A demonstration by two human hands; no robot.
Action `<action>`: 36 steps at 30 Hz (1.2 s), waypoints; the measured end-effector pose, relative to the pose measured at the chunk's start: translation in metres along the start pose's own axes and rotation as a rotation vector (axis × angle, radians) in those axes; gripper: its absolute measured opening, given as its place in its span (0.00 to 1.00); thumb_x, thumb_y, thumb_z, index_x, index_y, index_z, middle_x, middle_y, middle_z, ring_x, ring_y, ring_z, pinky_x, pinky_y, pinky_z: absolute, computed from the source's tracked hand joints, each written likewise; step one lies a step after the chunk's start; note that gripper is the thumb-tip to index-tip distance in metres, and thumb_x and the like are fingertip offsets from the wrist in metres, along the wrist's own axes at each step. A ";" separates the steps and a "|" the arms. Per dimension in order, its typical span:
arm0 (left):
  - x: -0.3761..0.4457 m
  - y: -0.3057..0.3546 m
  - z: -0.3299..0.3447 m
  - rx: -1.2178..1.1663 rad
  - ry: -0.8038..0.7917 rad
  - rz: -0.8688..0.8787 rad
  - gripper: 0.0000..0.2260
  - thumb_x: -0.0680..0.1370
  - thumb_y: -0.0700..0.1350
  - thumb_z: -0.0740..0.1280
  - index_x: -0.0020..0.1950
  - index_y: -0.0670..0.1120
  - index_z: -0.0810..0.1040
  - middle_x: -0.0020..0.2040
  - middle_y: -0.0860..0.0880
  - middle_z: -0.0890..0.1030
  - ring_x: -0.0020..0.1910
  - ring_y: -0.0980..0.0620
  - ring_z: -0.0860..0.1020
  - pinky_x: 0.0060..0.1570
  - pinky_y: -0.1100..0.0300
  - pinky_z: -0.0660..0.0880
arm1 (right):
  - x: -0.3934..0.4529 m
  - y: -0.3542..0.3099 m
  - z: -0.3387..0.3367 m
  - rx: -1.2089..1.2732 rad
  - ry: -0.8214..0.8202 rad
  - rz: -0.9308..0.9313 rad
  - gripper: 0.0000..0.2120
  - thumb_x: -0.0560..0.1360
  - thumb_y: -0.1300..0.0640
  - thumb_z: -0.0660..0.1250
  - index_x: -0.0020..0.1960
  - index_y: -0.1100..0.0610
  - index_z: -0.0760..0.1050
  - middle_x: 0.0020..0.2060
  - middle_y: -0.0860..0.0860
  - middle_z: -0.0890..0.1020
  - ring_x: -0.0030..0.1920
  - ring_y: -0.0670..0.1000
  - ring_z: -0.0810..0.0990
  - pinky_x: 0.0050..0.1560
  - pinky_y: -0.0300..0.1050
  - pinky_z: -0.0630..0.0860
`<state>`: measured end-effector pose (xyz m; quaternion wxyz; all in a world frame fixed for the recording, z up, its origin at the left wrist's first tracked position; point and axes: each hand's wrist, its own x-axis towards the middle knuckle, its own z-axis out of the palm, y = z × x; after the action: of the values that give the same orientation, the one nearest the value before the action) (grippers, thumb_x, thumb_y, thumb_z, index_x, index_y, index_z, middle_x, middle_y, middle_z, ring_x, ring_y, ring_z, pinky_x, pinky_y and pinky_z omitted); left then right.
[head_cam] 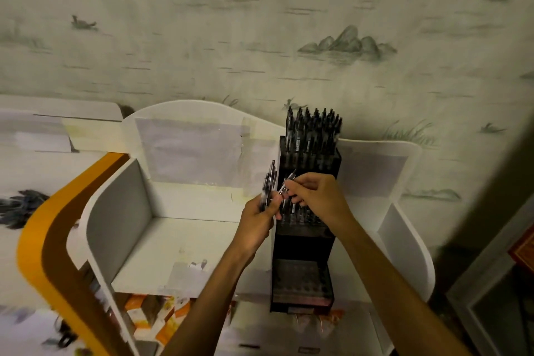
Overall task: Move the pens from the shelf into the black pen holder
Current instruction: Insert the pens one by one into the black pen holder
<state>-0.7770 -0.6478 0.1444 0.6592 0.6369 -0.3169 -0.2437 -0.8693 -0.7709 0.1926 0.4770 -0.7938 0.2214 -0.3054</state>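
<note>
— Black holder (303, 251) on the white shelf (185, 237), top tier already full?
— Yes. Left hand (257, 225) grips a bundle of pens (268, 188); right hand (313, 196) pinches one pen (286, 185). Light, stiff, slick, I'd guess: pinch mid-barrel.

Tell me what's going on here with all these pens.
A person is loading pens into a tiered black pen holder that stands on a white shelf. The left hand holds a small bunch of pens upright, while the right hand pinches a single pen just over the holder's middle tier. The back tier is already packed with pens; the front tier looks empty.
</note>
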 end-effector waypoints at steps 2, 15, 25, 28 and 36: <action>-0.002 0.001 0.002 0.011 -0.002 -0.002 0.14 0.83 0.54 0.61 0.52 0.45 0.79 0.29 0.54 0.73 0.25 0.59 0.65 0.26 0.65 0.63 | 0.001 0.002 0.000 0.000 0.009 0.005 0.04 0.75 0.52 0.72 0.44 0.51 0.83 0.36 0.46 0.86 0.37 0.46 0.84 0.38 0.37 0.79; -0.001 -0.007 -0.008 0.030 0.112 -0.043 0.13 0.84 0.52 0.61 0.49 0.47 0.81 0.28 0.54 0.68 0.25 0.59 0.64 0.25 0.67 0.62 | 0.010 0.008 -0.026 0.345 0.329 0.062 0.07 0.78 0.61 0.68 0.51 0.64 0.80 0.41 0.57 0.85 0.40 0.55 0.86 0.43 0.45 0.83; -0.002 -0.010 -0.016 -0.011 0.087 -0.087 0.13 0.84 0.53 0.60 0.47 0.47 0.78 0.27 0.52 0.63 0.24 0.57 0.61 0.24 0.65 0.60 | 0.009 0.031 -0.026 -0.125 0.376 -0.177 0.06 0.77 0.57 0.69 0.51 0.57 0.83 0.39 0.49 0.85 0.39 0.46 0.85 0.46 0.47 0.83; -0.002 -0.010 -0.017 0.032 0.070 -0.084 0.14 0.83 0.55 0.60 0.49 0.47 0.78 0.27 0.53 0.65 0.25 0.58 0.62 0.25 0.66 0.62 | 0.008 0.033 -0.022 -0.220 0.381 -0.225 0.07 0.77 0.57 0.69 0.50 0.58 0.84 0.38 0.49 0.85 0.39 0.44 0.84 0.47 0.43 0.83; -0.001 -0.012 -0.015 0.063 0.056 -0.077 0.16 0.83 0.56 0.59 0.49 0.45 0.79 0.26 0.54 0.67 0.24 0.59 0.64 0.26 0.67 0.63 | 0.002 0.040 -0.009 -0.344 0.321 -0.275 0.07 0.77 0.57 0.69 0.46 0.59 0.84 0.36 0.51 0.85 0.36 0.46 0.83 0.44 0.45 0.82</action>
<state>-0.7658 -0.6375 0.1329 0.6374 0.6758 -0.2809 -0.2409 -0.8765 -0.7951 0.1605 0.2481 -0.8272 0.2326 -0.4473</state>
